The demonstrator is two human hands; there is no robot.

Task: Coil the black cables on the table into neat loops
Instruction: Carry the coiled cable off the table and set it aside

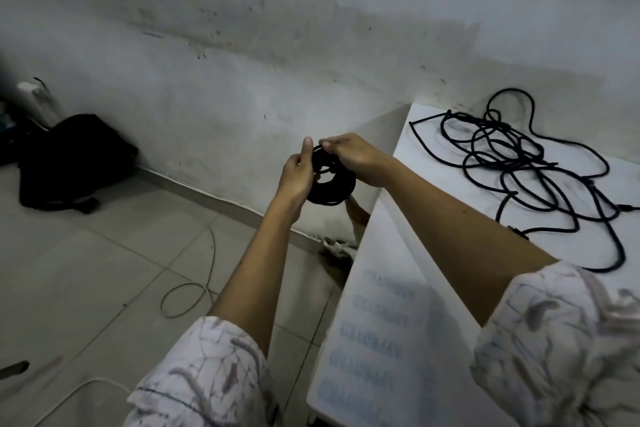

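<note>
Left hand (297,180) and right hand (349,156) both gripping a coiled black cable (334,189) off the counter (398,288) edge, fingers pinching what's probably its end, loose cable tangle (533,166) lying behind

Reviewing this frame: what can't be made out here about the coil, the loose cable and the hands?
- Coil, head view: its free end and any tie are hidden by both hands.
- Left hand: its grip on the coil is seen from behind, fingertips hidden.
- Right hand: fingertips blurred.
- Loose cable on the table: too tangled to count; one end leaves the right edge.
</note>
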